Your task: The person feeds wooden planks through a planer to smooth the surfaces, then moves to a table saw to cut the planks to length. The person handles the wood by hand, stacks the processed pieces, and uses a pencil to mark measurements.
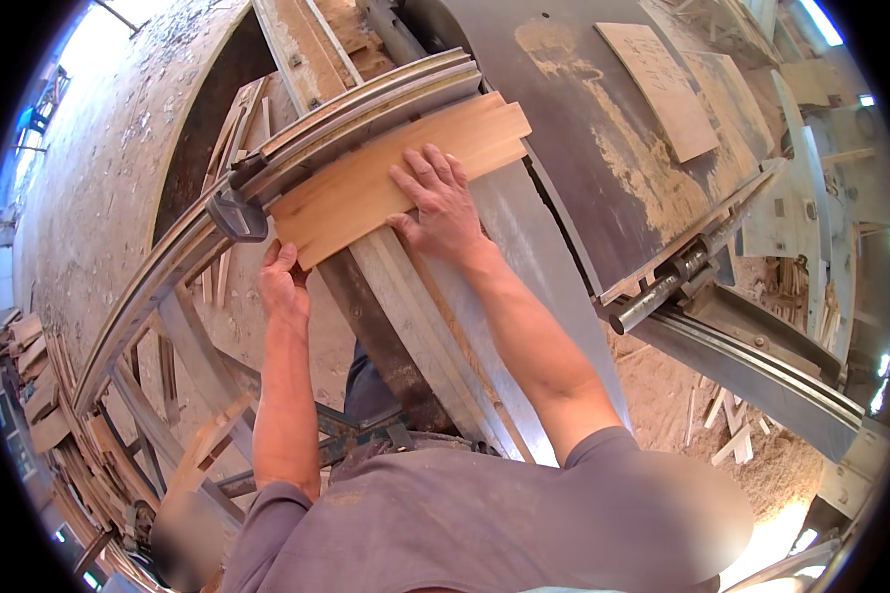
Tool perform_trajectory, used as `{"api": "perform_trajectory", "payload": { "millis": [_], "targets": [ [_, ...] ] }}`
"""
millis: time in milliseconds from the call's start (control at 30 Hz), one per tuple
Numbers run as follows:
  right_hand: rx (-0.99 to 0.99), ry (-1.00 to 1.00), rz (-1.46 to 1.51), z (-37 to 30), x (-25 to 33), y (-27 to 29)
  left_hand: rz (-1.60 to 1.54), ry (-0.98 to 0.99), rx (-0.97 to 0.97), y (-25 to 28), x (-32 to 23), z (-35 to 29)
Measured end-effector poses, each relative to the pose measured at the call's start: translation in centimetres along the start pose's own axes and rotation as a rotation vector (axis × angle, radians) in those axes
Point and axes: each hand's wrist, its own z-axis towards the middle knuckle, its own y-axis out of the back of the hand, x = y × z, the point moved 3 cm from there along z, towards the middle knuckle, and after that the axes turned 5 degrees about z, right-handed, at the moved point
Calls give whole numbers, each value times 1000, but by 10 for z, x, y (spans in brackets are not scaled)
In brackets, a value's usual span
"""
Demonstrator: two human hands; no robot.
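against the near side of the metal fence (366, 121): one light wooden board (366, 203), flat, long edge running alongside the fence. right end reaches just past the fence end.

right hand (433, 210): on the near side of the fence, laid on top of the board. fingers open and slightly spread, thumb down at the board's near edge. not wrapped around it.

left hand (285, 285): below the left part of the fence, at the board's near left corner. fingers curled, tips touching the board. can't tell if it's a pinch or just contact.

black stop (239, 217): on the fence, just beside the board's left end. can't tell if they touch.

grey metal table (536, 229): near side of the fence, partly under the board. dark steel table (494, 44): right of the fence, with sawdust (631, 148) and a flat wood panel (658, 89) on it.

thin wood strips (229, 143): beyond the fence. offcuts (737, 430): on the floor, well right of the fence, near side.
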Motion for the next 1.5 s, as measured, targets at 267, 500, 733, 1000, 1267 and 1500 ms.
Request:
{"api": "perform_trajectory", "payload": {
  "millis": [267, 500, 733, 1000, 1267, 1500],
  "targets": [
    [34, 10, 15, 16, -1, -3, -70, -52, -127, 0, -2, 13],
    [60, 15, -20, 14, -2, -6, 306, -159, -310, -10, -16, -24],
    [45, 37, -30, 15, -2, -9, 243, -161, -293, -20, -12, -43],
    [33, 29, -14, 15, -1, -6, 139, -26, -67, -19, -9, -1],
    [0, 14, 24, 11, 2, 1, 67, 13, -38, -12, -5, 2],
    [-6, 29, 18, 12, 2, 1, 115, 35, -24, -13, -10, 2]
  ]
}}
